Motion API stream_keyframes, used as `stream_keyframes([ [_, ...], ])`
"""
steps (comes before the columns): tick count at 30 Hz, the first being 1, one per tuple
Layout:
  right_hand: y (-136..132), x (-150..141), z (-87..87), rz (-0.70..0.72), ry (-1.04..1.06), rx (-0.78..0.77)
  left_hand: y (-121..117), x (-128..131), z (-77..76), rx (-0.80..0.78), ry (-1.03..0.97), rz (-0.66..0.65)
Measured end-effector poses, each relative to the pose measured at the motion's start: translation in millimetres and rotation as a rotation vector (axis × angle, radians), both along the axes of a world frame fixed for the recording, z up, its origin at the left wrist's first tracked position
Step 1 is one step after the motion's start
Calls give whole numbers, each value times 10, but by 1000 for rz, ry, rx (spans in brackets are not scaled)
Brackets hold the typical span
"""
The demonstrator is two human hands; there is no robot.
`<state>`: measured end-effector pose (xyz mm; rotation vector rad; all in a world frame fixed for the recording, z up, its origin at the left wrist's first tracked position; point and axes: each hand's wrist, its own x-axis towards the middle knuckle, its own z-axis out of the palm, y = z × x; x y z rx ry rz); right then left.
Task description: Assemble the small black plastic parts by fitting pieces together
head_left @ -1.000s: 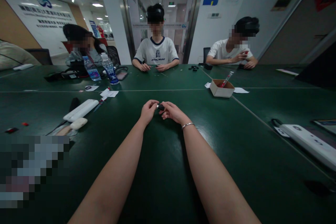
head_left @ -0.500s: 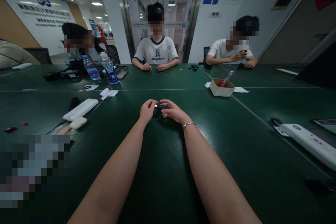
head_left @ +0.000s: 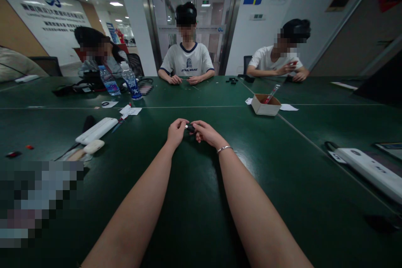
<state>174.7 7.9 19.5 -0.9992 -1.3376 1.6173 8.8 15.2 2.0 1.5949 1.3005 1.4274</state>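
Between my two hands, just over the dark green table, is a small black object with a silvery band; its kind is too small to make out. My left hand pinches its left, silvery end between thumb and fingertips. From the other side, my right hand closes thumb and fingers on the black end. A silver bracelet circles my right wrist. My fingers cover part of the object.
To the right ahead stands a small open box with a clear packet in it. A white power strip lies left, another white strip right. Two bottles stand far left. Several people sit across the table, one in a printed shirt.
My right fingers opened off the black end half a second ago and have now closed on it again. My left hand has kept its pinch in nearly the same place.
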Motion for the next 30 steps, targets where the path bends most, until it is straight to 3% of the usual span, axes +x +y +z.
stream_keyframes([
  [15,-30,13,40,22,51,-67,7,13,0,16,4,26],
  [21,-24,16,15,16,93,-15,6,10,3,21,9,37],
  [25,-18,4,33,22,24,-61,12,-1,-10,28,-2,18],
  [30,3,-14,-11,35,-39,50,9,-3,-13,1,-47,-11],
])
